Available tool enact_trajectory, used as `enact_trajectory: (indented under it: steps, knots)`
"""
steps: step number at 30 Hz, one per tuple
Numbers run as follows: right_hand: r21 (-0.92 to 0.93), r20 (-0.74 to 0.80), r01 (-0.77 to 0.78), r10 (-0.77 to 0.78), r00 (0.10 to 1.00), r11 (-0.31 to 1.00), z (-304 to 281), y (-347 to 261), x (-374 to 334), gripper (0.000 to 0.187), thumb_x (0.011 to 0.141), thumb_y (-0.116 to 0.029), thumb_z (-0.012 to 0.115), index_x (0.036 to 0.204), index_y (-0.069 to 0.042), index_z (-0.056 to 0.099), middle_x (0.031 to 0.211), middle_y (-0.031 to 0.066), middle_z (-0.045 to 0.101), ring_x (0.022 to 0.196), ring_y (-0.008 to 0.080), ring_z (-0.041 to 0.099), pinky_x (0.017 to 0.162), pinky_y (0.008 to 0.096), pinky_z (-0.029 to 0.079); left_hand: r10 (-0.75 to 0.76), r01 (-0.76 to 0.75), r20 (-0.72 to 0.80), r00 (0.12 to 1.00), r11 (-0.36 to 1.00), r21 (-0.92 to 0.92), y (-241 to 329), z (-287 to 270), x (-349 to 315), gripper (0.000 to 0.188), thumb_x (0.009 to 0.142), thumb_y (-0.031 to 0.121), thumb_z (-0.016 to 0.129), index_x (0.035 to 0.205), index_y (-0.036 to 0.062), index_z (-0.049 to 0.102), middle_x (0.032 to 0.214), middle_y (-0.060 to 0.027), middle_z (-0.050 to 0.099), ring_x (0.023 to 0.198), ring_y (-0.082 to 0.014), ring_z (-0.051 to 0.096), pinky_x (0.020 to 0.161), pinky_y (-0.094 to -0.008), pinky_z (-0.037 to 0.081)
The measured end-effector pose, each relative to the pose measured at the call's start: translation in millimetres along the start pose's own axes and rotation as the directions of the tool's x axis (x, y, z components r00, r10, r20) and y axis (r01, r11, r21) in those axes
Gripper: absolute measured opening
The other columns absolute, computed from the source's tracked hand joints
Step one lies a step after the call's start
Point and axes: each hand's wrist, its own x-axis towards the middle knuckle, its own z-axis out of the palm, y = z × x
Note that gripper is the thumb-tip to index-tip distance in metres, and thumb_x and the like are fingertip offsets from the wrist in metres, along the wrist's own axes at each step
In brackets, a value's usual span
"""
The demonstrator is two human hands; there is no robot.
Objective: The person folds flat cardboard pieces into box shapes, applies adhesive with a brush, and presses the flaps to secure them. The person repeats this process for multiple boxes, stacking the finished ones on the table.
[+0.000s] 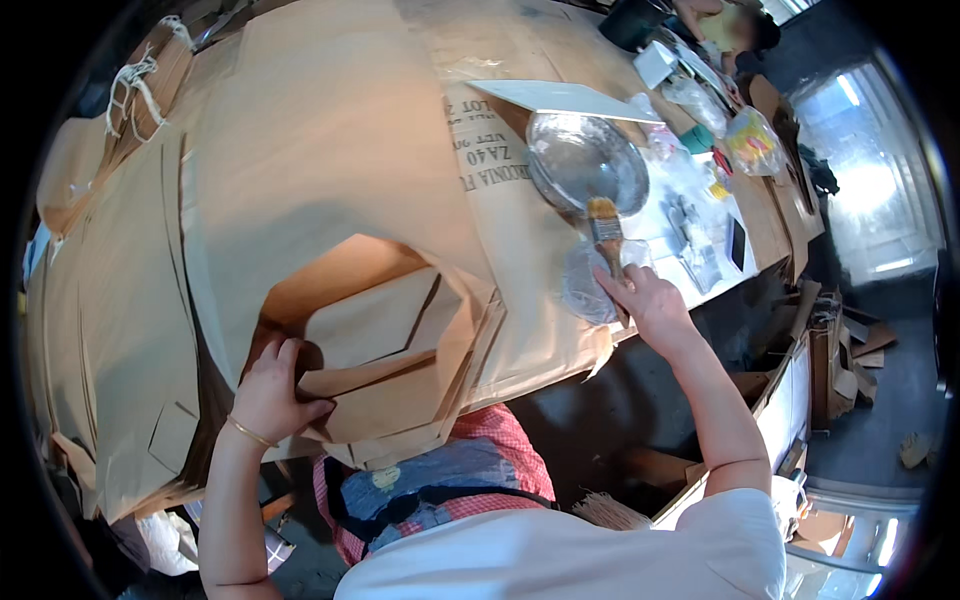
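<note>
My left hand (272, 395) is closed on the folded edge of a brown paper bag (390, 400), whose opened-out end lies toward me on the table. Some of its fingertips are hidden inside the fold. My right hand (648, 305) grips the handle of a flat paintbrush (606, 232). The brush's bristles touch or hang over the near rim of a round metal bowl (588, 165); which of the two, I cannot tell. Beside the brush handle, a piece of clear plastic (590, 285) lies at the table's edge.
A pale flat board (565, 100) leans over the bowl's far rim. Stacked brown paper bags (120, 330) fill the left side. At right are a phone (738, 245), plastic bags (755, 140) and small items. Another person (735, 30) is at the far right; cardboard (840, 350) stands below.
</note>
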Motion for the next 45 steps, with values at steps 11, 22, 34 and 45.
enact_trajectory:
  steps: [11, 22, 34, 45]
  knots:
    - [0.863, 0.111, -0.425, 0.719, 0.686, 0.273, 46, 85, 120, 0.019, 0.081, -0.017, 0.071, 0.088, 0.001, 0.072, 0.069, 0.005, 0.068, 0.059, 0.0078, 0.059, 0.057, 0.0225, 0.048, 0.014, -0.023, 0.034, 0.999, 0.956, 0.293, -5, 16, -21, 0.069, 0.065, 0.028, 0.078, 0.121, 0.0068, 0.045, 0.14, -0.0268, 0.035, 0.117, -0.0419, 0.048, 0.097, -0.0443, 0.044]
    - [0.917, 0.226, -0.313, 0.321, 0.92, 0.249, 6, 96, 96, 0.023, 0.079, -0.02, 0.077, 0.094, -0.003, 0.072, 0.088, 0.005, 0.071, 0.079, 0.0124, 0.062, 0.072, 0.0263, 0.048, 0.065, 0.008, -0.205, 0.977, 0.942, 0.335, 25, 3, -36, 0.092, 0.046, 0.032, 0.088, 0.122, -0.002, 0.051, 0.143, -0.0301, 0.03, 0.125, -0.045, 0.041, 0.101, -0.0458, 0.039]
    - [0.826, 0.151, 0.253, 0.63, 0.762, -0.504, -2, 73, 102, 0.023, 0.091, -0.021, 0.057, 0.094, 0.001, 0.064, 0.056, 0.0006, 0.051, 0.047, 0.0068, 0.04, 0.047, 0.0206, 0.028, -0.046, 0.041, -0.036, 0.998, 0.993, -0.114, 5, -14, -14, 0.128, 0.045, 0.037, 0.091, 0.144, -0.0012, 0.021, 0.141, -0.0286, 0.032, 0.134, -0.0434, 0.031, 0.112, -0.043, 0.029]
    - [0.921, 0.267, -0.191, 0.192, 0.945, -0.339, -30, -268, 169, 0.009, 0.087, -0.01, 0.065, 0.088, -0.001, 0.066, 0.078, 0.0012, 0.064, 0.075, 0.0071, 0.058, 0.067, 0.024, 0.047, 0.125, -0.209, -0.226, 0.966, 0.894, -0.397, -25, 17, -4, 0.126, 0.051, 0.026, 0.091, 0.148, 0.0069, 0.012, 0.129, -0.0303, 0.041, 0.121, -0.0449, 0.042, 0.104, -0.0444, 0.038]
